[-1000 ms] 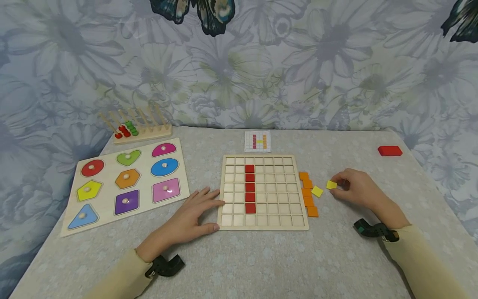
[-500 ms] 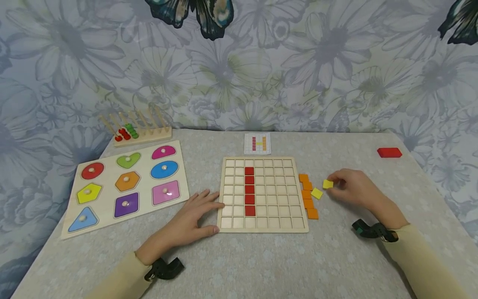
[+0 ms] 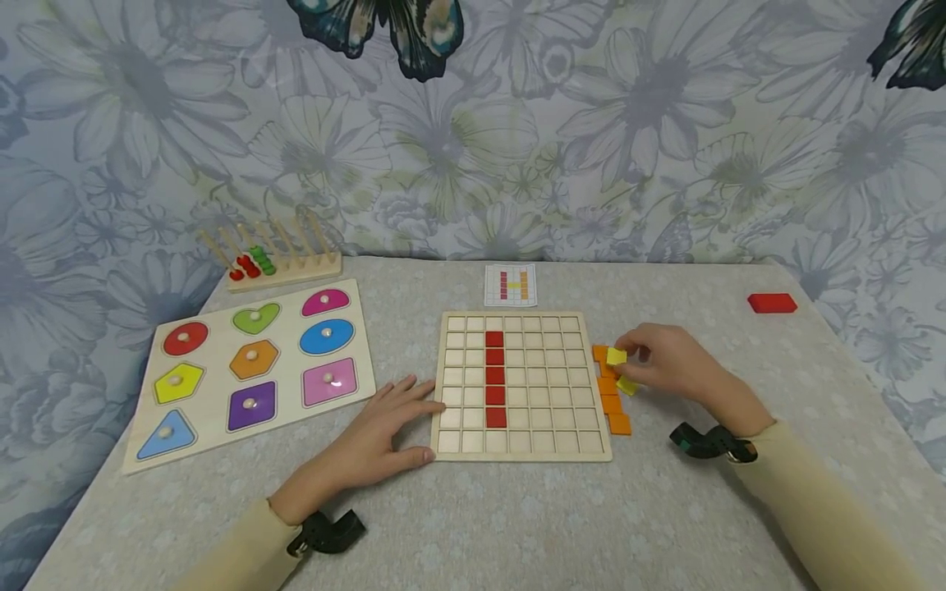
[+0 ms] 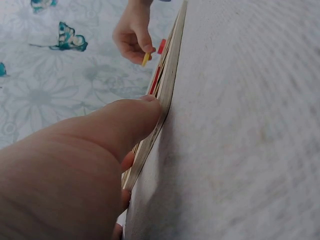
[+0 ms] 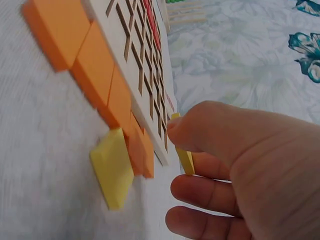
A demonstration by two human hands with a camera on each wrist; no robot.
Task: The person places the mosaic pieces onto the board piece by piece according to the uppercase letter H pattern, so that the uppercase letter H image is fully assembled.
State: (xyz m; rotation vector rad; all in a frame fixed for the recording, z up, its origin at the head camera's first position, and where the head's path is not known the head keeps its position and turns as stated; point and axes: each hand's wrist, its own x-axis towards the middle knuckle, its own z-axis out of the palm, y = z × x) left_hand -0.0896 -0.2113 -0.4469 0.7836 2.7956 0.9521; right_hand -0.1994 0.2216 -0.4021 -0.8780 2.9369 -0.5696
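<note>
A wooden grid board lies mid-table, with a column of red square tiles in its cells. My left hand rests at the board's left edge, fingers spread, thumb and fingertips touching the rim. Between thumb and fingers my right hand pinches a yellow square tile, raised just right of the board; the right wrist view shows this yellow tile edge-on. Below it, a second yellow tile lies on the table, partly covered by the hand. Several orange tiles sit along the board's right edge.
Behind the board lies a small pattern card. A knobbed shape puzzle is at left, with a wooden peg counter carrying red and green beads behind it. A red block lies at the far right.
My right hand has moved left with the pinched yellow tile, from beside the loose yellow tile to over the orange tiles. The left hand keeps its place at the board's edge.
</note>
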